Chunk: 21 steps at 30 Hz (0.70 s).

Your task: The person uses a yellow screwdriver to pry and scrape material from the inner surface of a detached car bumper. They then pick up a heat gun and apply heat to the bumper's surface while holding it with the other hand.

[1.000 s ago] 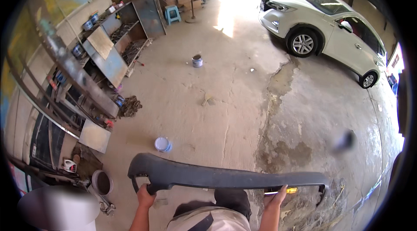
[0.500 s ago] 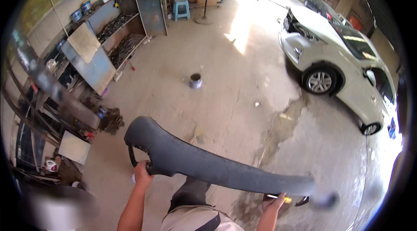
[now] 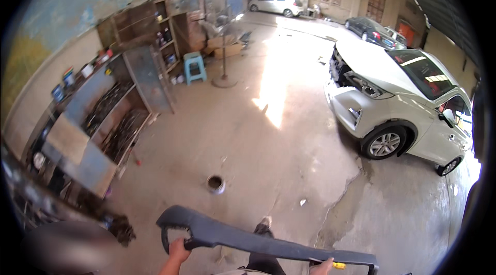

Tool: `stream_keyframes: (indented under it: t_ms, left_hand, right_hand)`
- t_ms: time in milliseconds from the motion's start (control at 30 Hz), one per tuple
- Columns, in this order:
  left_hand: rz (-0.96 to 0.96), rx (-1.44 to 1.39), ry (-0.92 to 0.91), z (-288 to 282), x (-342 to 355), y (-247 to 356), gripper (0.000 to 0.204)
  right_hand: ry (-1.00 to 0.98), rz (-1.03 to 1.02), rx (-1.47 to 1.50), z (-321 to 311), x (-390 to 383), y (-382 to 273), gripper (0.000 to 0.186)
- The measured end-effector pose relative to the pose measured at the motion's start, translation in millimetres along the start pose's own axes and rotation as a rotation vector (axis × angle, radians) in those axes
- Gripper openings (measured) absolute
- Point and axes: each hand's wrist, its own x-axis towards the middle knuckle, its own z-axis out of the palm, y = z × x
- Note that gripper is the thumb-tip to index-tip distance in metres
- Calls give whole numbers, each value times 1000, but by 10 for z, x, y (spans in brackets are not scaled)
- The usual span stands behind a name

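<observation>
A long, dark grey plastic car bumper panel (image 3: 232,236) stretches across the lower middle, held level in front of my body. My left hand (image 3: 179,250) is closed round its lower edge, beside the looped opening at the left end. My right hand (image 3: 324,266) grips the lower edge near the right end. A small tool with a yellow handle (image 3: 338,265) sticks out from the right hand's fingers; its exact kind cannot be told.
Ahead right stands a white car (image 3: 385,99) with its front end stripped. An open tin (image 3: 215,184) sits on the concrete floor. On the left is a metal cabinet (image 3: 111,104) full of rods; beyond it are a blue stool (image 3: 194,68) and a round-based stand (image 3: 224,81).
My view has tilted up, so the panel and both hands sit lower in the picture. The white car and the tin appear nearer. Both hands keep their hold.
</observation>
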Motion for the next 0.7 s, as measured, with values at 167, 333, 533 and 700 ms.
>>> stream_keyframes:
  t_ms: [167,333,533,700]
  left_hand:
    - [1,76,40,255,1413,101,49]
    - [-102,-10,-17,-111,2798,635,49]
    - [-83,3,13,-523,4827,1104,48]
    - [-151,-42,0,-1028,6446,1576,49]
  right_hand:
    - [59,71,-103,1466,638,483,56]
    - [77,126,-193,3058,937,592,53]
    - [-193,101,-164,5030,1335,1142,57]
    - [-126,240,92,6623,1661,1653,53]
